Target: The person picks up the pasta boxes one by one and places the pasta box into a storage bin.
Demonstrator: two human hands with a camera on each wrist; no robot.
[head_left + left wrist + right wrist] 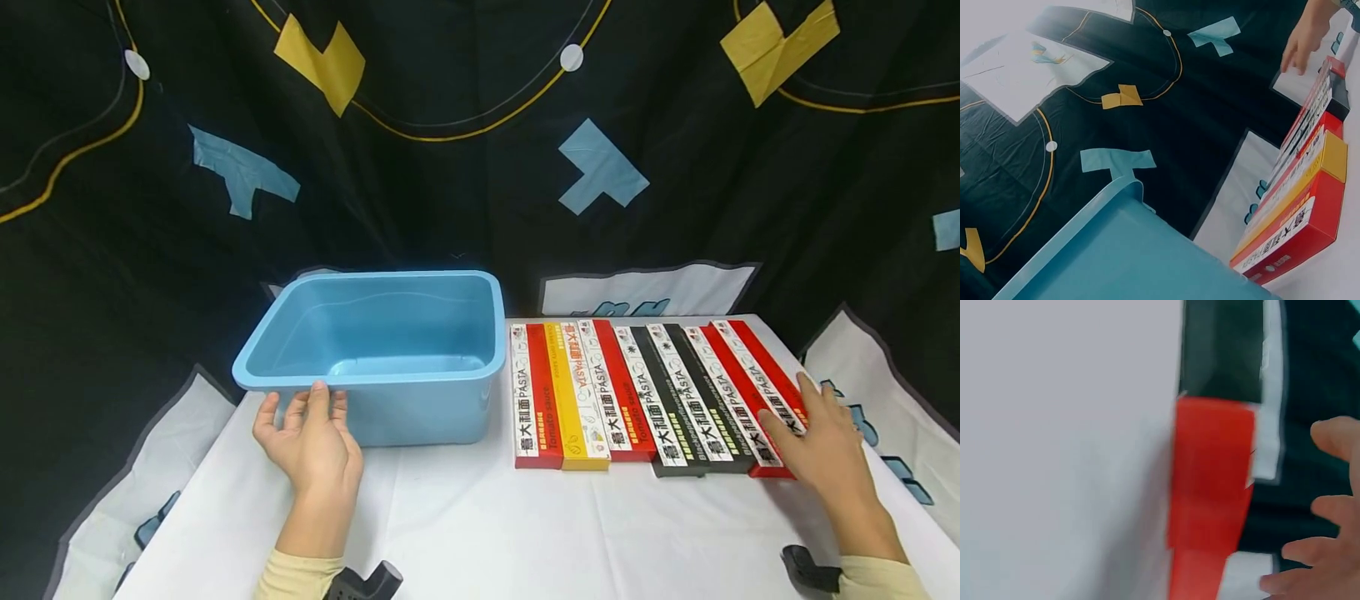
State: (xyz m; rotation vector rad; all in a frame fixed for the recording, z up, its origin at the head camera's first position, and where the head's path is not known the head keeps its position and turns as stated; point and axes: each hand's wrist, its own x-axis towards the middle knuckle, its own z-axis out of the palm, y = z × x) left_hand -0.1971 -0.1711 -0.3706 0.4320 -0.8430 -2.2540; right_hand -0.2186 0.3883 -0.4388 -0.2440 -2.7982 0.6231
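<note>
A light blue plastic tub point(420, 412) stands on the white table at the left. My left hand point(318, 454) touches the front of its rim, with fingertips against and just below the edge. Several long, narrow pasta boxes point(536, 396) lie side by side to the tub's right: red, yellow and black, with white label strips. Over the rightmost red box point(757, 358) is my right hand point(828, 442), thumb and fingers spread apart. In the right wrist view its fingers look separate from the red box end point(1213, 469); contact cannot be told.
A white cloth covers the table point(480, 525). Behind it hangs a black curtain point(450, 208) with yellow and blue patches. Dark wrist devices point(367, 583) sit by both sleeves.
</note>
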